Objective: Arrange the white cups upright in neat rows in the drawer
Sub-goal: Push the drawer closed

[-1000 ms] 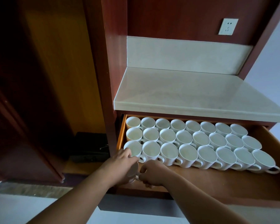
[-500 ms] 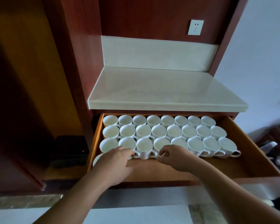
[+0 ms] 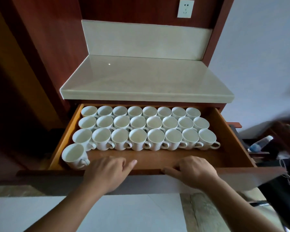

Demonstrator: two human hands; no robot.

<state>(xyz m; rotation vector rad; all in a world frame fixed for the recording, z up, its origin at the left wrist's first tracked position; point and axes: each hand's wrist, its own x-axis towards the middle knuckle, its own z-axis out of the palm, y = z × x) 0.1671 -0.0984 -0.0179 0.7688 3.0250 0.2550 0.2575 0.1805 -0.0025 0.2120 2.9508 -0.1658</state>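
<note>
The wooden drawer (image 3: 231, 148) stands pulled out below a pale counter. Inside it, three rows of upright white cups (image 3: 146, 128) fill the back. One more white cup (image 3: 74, 155) stands alone at the front left corner, its handle toward me. My left hand (image 3: 107, 171) rests on the drawer's front edge with fingers loosely extended, just right of that lone cup and apart from it. My right hand (image 3: 191, 169) lies on the front edge further right, its fingers curled over the edge. Neither hand holds a cup.
A pale stone counter (image 3: 147, 81) overhangs the drawer's back. Red-brown cabinet walls (image 3: 54, 47) rise at the left. A plastic bottle (image 3: 259, 144) lies on dark furniture at the right. Bare drawer floor (image 3: 157, 156) stretches between the cups and the front edge.
Both hands have drawn back from the front row of cups to the drawer's front edge. The lone cup at the front left now stands uncovered and let go. The camera moved back and rightward.
</note>
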